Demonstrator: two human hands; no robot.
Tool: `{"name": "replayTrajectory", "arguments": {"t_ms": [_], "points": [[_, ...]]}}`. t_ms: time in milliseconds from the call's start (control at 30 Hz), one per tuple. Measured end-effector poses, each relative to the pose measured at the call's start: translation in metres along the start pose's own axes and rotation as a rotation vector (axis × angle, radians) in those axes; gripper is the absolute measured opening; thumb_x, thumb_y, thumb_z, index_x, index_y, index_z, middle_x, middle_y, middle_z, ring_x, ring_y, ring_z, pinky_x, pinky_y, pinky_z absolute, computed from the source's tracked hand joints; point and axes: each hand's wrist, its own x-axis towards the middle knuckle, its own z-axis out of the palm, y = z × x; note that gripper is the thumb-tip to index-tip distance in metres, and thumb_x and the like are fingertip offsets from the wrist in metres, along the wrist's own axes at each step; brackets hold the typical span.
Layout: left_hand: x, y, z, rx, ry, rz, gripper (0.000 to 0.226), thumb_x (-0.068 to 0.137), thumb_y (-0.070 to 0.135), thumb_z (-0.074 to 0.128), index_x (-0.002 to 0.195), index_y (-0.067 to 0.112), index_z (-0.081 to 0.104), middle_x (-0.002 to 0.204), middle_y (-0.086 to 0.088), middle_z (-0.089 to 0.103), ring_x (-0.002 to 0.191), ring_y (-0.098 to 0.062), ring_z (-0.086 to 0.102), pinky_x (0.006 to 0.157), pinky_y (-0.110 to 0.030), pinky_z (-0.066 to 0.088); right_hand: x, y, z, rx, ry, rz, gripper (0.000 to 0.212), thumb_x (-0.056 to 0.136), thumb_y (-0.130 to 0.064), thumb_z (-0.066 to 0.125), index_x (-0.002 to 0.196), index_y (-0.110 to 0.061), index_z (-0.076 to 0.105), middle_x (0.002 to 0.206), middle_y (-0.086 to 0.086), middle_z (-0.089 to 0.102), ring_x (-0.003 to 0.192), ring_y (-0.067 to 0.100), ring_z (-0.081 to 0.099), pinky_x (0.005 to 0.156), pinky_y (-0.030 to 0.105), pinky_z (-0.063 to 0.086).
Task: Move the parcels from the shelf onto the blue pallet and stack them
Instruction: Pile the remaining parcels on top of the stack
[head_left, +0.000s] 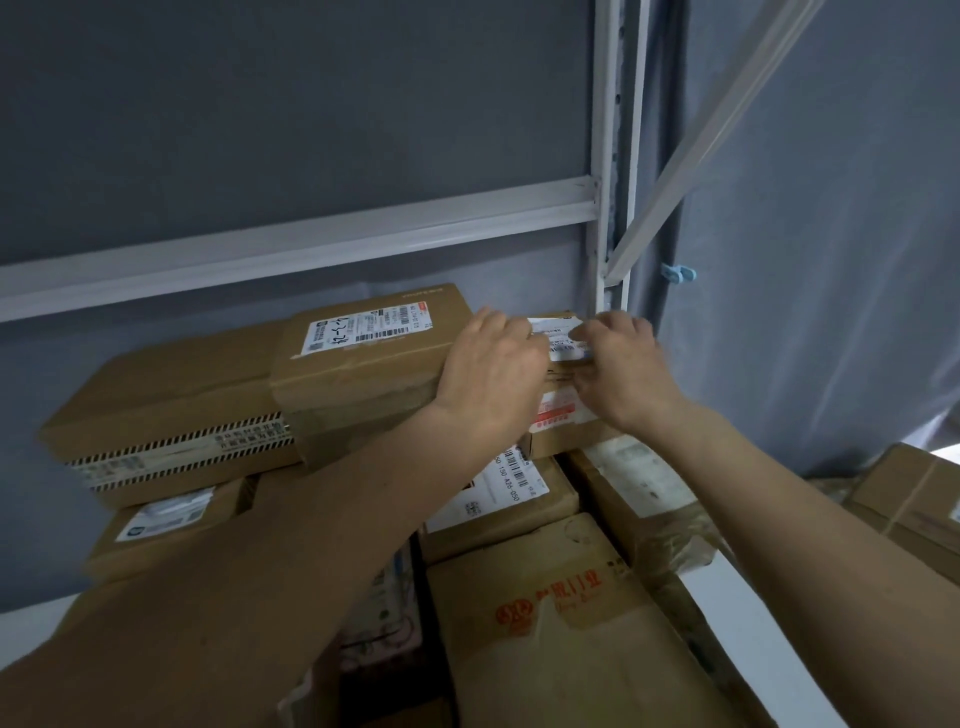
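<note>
Head view. Cardboard parcels piled on white shelf (737, 587), against grey backdrop and white rack upright (615, 156). Small labelled parcel (558, 338) at top right of pile, beside larger labelled box (363, 364). Left hand (493, 364) laid over small parcel's left edge, fingers bent down; right hand (623, 364) at its right edge, fingers curved; firm grip or mere contact: cannot tell. Blue pallet not seen. Step judged: taking hold for lift-off. Next: secure both sides, raise clear, carry to pallet.
</note>
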Motion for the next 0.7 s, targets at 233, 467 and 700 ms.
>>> {"name": "replayTrajectory", "arguments": {"t_ms": [233,467,700], "points": [[-0.061,-0.027,-0.030,-0.125,0.061,-0.103,0.023,0.093,0.019,0.053,0.113,0.014,0.064,0.112,-0.003,0.064,0.103,-0.021,0.057,0.086,-0.031,0.043,-0.033,-0.057,-0.027,-0.040,-0.176,-0.241,0.048,0.088,-0.025,0.060,0.134,-0.020,0.046,0.134,0.007,0.045,0.126,0.029,0.038,0.104,0.041,0.035],[-0.142,-0.079,-0.047,-0.041,-0.109,-0.334,0.028,0.094,0.031,0.050,0.119,0.023,0.057,0.118,0.004,0.060,0.108,-0.017,0.054,0.086,-0.029,0.042,-0.069,-0.124,-0.022,-0.011,-0.336,-0.394,0.059,0.090,-0.031,0.062,0.142,-0.023,0.036,0.143,0.003,0.039,0.133,0.023,0.033,0.107,0.036,0.030],[-0.237,-0.135,-0.055,0.051,-0.298,-0.573,0.031,0.092,0.030,0.053,0.121,0.021,0.058,0.123,0.001,0.058,0.115,-0.021,0.054,0.090,-0.034,0.044,-0.094,-0.199,0.005,-0.017,-0.431,-0.560,0.058,0.088,-0.035,0.064,0.139,-0.028,0.037,0.143,-0.001,0.038,0.132,0.021,0.035,0.108,0.039,0.034]]}}
